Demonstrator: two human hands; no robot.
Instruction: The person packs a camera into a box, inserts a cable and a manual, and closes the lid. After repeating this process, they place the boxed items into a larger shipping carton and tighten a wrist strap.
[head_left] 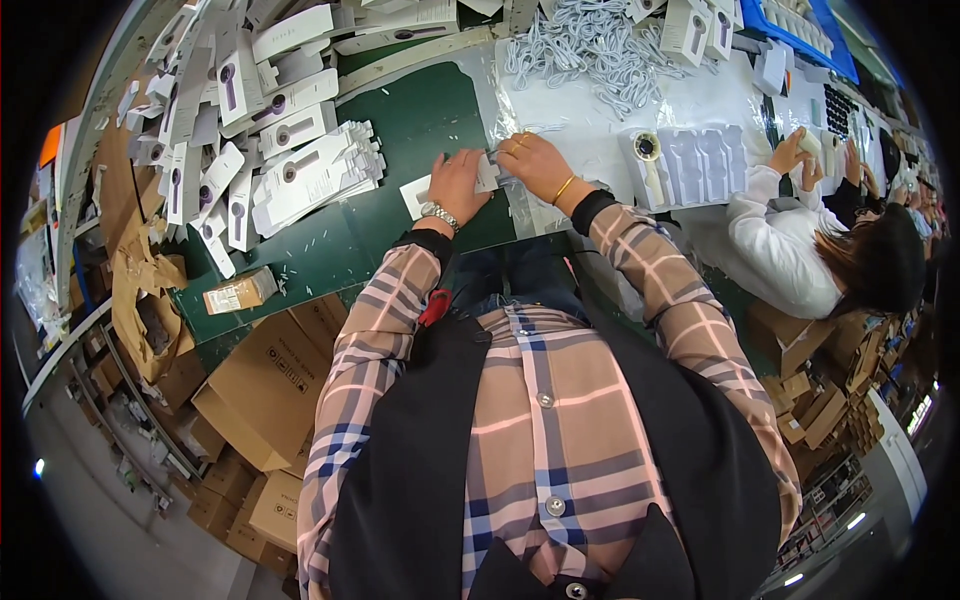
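On the green table before me lies a small white carton (412,199), partly covered by my left hand (459,186). The fingers of that hand are bent over the carton and hold it down. My right hand (537,166) is at the carton's right end, its fingers drawn together. Whatever they grip there is too small to make out. To the left is a stack of flat white cartons (310,180) with a dark round picture on them. Beyond it spreads a large heap of folded white cartons (240,85).
A pile of white cables (585,50) lies at the back on plastic sheeting. White moulded trays (700,160) stand to the right, beside a co-worker in a white top (785,240). A small brown box (240,291) sits at the table's left corner; a large cardboard box (265,385) is below.
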